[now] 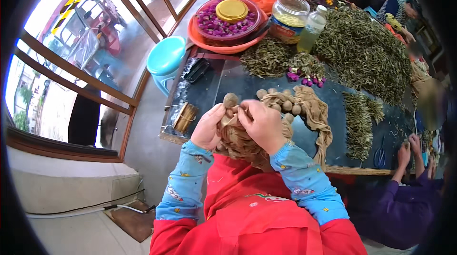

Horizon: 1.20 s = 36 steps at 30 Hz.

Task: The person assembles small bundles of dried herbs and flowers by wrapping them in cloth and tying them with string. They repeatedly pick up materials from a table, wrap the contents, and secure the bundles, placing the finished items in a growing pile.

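Observation:
A bunched brown cloth (240, 141) hangs at the table's front edge, held between both hands. My left hand (208, 125) grips it by a round, cloth-wrapped ball (231, 99) that stands up above the fingers. With thumb and fingers pinched, my right hand (261, 122) holds the cloth just right of that ball. The small part between the fingertips is hidden. Beyond my right hand, a row of similar wrapped balls (287, 105) and a loose brown cloth strip (312, 105) lie curved on the dark table (228, 80).
A small bamboo bundle (185, 117) and a black object (196, 70) lie left. Behind stand a basin of purple flowers (209, 23), a jar (289, 19) and a bottle (312, 30). Dried leaves (362, 50) are heaped right. A blue stool (166, 56) stands left; co-worker's hands (409, 149) work right.

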Available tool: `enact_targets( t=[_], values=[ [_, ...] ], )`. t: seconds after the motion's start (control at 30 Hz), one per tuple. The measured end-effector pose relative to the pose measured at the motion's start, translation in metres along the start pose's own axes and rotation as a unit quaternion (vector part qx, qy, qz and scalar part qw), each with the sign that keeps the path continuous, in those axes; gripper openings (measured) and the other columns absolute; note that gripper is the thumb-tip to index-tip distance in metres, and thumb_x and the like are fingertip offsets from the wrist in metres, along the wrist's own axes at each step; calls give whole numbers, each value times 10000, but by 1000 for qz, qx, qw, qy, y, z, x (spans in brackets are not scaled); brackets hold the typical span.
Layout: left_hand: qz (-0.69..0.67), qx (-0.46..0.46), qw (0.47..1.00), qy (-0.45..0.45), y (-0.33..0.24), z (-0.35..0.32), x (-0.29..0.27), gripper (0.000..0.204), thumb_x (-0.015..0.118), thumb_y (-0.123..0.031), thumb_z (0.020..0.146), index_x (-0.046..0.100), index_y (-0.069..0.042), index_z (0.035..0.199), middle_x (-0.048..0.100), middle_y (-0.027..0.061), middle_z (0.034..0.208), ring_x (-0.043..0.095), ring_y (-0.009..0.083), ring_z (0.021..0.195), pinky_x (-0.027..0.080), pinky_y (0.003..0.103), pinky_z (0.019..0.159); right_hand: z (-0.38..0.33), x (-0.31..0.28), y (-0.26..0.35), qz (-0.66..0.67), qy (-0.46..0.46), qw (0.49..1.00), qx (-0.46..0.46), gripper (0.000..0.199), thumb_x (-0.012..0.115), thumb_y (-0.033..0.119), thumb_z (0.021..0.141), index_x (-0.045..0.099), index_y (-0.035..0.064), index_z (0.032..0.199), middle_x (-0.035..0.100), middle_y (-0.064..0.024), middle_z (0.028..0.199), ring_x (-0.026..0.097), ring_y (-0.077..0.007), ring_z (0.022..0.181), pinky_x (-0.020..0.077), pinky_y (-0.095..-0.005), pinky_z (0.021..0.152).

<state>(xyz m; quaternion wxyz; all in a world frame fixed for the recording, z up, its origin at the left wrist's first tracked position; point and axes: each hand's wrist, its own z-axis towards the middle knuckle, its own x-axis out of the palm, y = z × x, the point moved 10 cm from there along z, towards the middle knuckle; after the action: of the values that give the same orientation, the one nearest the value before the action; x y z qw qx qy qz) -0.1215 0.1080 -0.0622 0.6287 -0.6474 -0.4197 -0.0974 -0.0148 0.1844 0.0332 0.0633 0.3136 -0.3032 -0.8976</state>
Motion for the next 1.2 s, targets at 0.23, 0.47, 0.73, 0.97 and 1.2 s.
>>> enact_targets(
  t=[0.23, 0.47, 0.73, 0.97, 1.2],
  values=[
    [-22, -20, 995, 96, 19, 12, 13, 260, 501, -230, 1048, 597, -31, 1185, 654, 30, 1060, 629, 110, 958, 517, 275, 857, -18, -2, -12, 45, 8, 999, 19, 149, 721, 134, 828, 685, 84, 964, 696, -99, 827, 680, -280, 695, 539, -384, 597],
    [11, -27, 993, 114, 16, -1, 22, 279, 498, -203, 1048, 609, -11, 1217, 660, 47, 1132, 630, 126, 1036, 514, 288, 913, -28, -2, -19, 87, 6, 994, 72, 113, 727, 122, 839, 694, 49, 917, 706, -101, 839, 688, -269, 685, 536, -362, 592],
    [9, -74, 990, 120, 17, -2, 22, 266, 478, -209, 1054, 604, -8, 1173, 658, 70, 1108, 636, 157, 1035, 528, 325, 918, 2, -24, -28, 53, -4, 992, 111, 95, 712, 117, 845, 669, 52, 899, 685, -102, 798, 668, -271, 643, 520, -357, 568],
    [14, -83, 982, 171, 22, 2, 21, 255, 491, -220, 1049, 588, -16, 1169, 632, 28, 1070, 615, 128, 1010, 505, 297, 909, -17, -16, 2, -52, -25, 998, -41, 138, 720, 110, 810, 641, 100, 922, 647, -55, 757, 641, -261, 646, 503, -386, 567],
    [-22, -54, 992, 113, 18, 3, 9, 253, 523, -180, 1032, 605, 0, 1189, 667, 78, 1083, 646, 170, 1008, 526, 329, 914, -41, -6, 0, -5, 15, 1000, -22, 175, 725, 90, 813, 638, 78, 964, 670, -69, 793, 653, -249, 666, 502, -361, 582]
  ],
)
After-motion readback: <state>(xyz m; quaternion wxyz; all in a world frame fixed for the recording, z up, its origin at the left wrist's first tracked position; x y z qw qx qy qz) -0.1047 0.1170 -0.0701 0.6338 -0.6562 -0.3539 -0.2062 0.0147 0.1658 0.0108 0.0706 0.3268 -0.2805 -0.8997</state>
